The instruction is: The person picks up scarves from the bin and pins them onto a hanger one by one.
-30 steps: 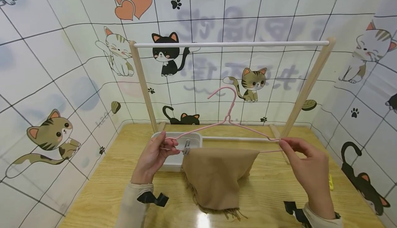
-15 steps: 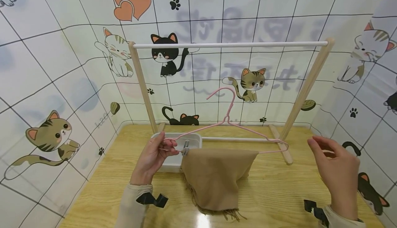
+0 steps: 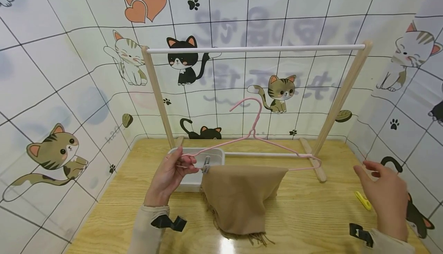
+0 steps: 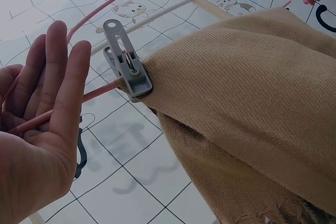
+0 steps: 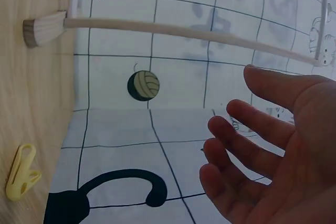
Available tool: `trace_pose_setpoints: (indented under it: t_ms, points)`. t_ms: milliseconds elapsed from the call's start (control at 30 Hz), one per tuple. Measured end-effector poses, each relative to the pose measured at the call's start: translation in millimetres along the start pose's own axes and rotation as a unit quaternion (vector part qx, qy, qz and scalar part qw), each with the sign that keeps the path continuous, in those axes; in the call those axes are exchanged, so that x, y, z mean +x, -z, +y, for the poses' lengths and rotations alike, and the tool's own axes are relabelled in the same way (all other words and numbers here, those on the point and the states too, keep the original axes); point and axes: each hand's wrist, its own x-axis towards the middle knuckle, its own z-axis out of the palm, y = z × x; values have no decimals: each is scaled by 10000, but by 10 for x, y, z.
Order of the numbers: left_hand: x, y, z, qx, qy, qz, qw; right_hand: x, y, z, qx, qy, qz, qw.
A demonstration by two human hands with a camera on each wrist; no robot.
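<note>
My left hand grips the left end of a pink clothes hanger, thumb on top and fingers around the wire. Over the hanger's lower bar hangs a tan fringed scarf, folded across it. A grey clothespin clamps the scarf's left corner to the bar, close to my left fingers. On the scarf's right corner no clip shows. My right hand is held apart at the right with nothing in it, fingers loosely bent. Below it on the table lies a yellow clothespin, also in the right wrist view.
A wooden rack with a white top rail stands at the back of the wooden table. Behind the left hand sits a white bin. Cat-print sheeting encloses the back and sides.
My right hand has let go of the hanger's right end and moved right, its fingers loosening. The left hand keeps its grip, and hanger and scarf stay nearly still.
</note>
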Motion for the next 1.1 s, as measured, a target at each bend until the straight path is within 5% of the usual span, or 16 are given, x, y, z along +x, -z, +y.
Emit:
trace_pose_setpoints:
  t_ms: [433,1100]
  points:
    - [1,22,-8,-30,-62,-114,9999,271,-227,516,-438,-577,-1049,9918]
    - [1,8,-12,-36,-23,-17,10000,317,-488,827,-791,-205,-1624,9833]
